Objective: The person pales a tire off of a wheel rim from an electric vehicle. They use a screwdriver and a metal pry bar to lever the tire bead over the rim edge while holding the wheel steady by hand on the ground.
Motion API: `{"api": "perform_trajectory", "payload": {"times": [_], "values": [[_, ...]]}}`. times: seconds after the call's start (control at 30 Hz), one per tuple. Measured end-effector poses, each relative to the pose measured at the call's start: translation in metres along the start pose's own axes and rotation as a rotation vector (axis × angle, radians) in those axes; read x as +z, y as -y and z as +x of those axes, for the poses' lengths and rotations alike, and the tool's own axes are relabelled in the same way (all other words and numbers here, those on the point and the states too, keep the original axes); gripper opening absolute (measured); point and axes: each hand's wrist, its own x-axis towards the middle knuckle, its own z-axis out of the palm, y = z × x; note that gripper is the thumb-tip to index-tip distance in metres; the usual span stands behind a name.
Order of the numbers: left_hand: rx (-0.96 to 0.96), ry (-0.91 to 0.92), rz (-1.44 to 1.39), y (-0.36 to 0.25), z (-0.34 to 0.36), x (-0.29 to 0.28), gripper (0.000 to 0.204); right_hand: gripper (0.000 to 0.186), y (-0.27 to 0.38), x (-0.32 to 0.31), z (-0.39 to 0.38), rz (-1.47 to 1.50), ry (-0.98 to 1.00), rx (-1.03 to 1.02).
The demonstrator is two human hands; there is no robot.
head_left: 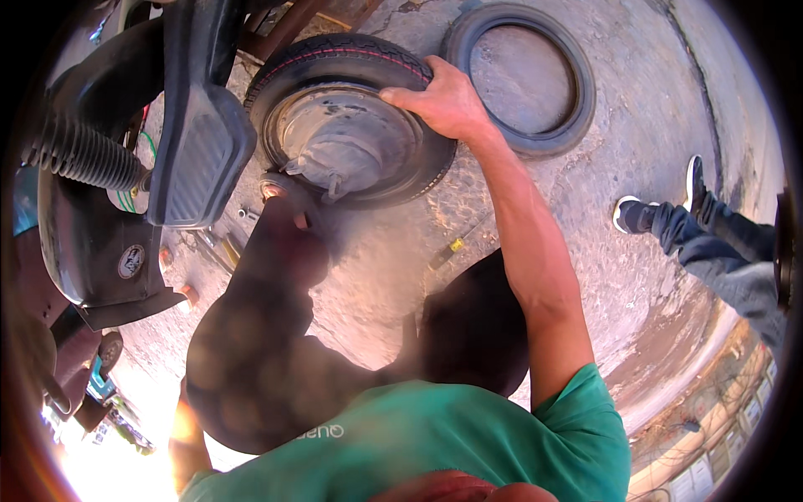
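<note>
A wheel with a black tyre (276, 84), red lines along its tread, lies tilted on the ground in front of me. Its dusty grey hub (347, 138) faces up, and bolts or studs stick out at the near side. My right hand (443, 99) grips the tyre's right edge, thumb on the sidewall and fingers over the tread. Of my left arm only a bit of forearm (188, 435) shows at the lower left; the left hand is out of sight. A second, loose tyre (577, 92) lies flat just right of the wheel.
A scooter's black footboard (196, 159) and a coil-spring shock absorber (88, 155) stand at the left. A thin tool with a yellow part (456, 245) lies on the concrete, and a socket-like metal piece (248, 215) near my leg. Another person's legs (694, 234) are at the right.
</note>
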Motion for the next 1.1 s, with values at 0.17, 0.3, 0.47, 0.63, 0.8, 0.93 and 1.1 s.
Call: {"api": "perform_trajectory", "payload": {"times": [0.17,0.3,0.47,0.63,0.8,0.93,1.1], "values": [[0.115,-0.295,0.120,0.041,-0.023,-0.044,0.011,0.085,0.002,-0.008,-0.003,0.013,0.017,0.018],[0.146,-0.545,0.118,0.008,-0.059,-0.096,0.027,0.092,0.004,-0.006,-0.001,0.001,0.055,0.012],[0.367,-0.471,-0.106,-0.068,-0.054,-0.154,0.033,0.088,-0.002,-0.002,0.002,-0.011,0.058,0.017],[0.577,-0.596,0.140,-0.147,0.002,-0.184,0.031,0.087,-0.011,-0.002,0.004,-0.002,0.046,0.034],[0.697,-0.556,0.376,-0.197,0.035,-0.202,0.029,0.088,-0.018,0.009,0.009,0.000,-0.010,-0.001],[0.762,-0.519,0.420,-0.215,0.029,-0.219,0.031,0.091,-0.025,0.010,0.010,0.006,-0.056,-0.029],[0.858,-0.634,0.093,-0.233,-0.006,-0.251,0.035,0.092,-0.023,0.010,0.011,-0.072,-0.048,-0.029]]}}
